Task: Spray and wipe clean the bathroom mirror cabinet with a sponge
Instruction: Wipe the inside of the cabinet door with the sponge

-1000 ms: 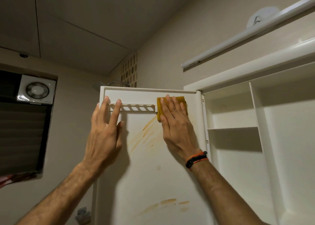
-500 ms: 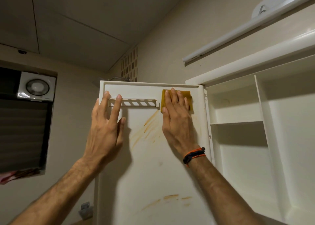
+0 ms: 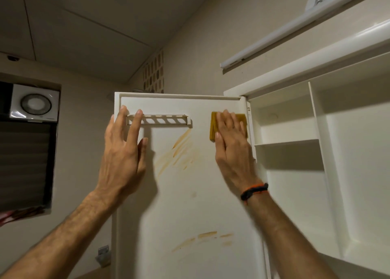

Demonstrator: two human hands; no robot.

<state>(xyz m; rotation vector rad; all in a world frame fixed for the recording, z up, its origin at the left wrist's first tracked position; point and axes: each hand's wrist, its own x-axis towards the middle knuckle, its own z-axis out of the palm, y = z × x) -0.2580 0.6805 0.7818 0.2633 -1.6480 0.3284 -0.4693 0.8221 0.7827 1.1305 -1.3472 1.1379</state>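
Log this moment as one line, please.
phase: wiping door inside | right hand: presses sponge near hinge edge | left hand: steadies cabinet door | brown smears: remaining

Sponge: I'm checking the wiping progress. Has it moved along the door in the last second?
Yes. The sponge under the right hand slid right, away from the slotted rack, toward the hinge edge.

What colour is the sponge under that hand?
The sponge is mustard yellow, seen in the head view, pressed flat against the white cabinet door by the right hand.
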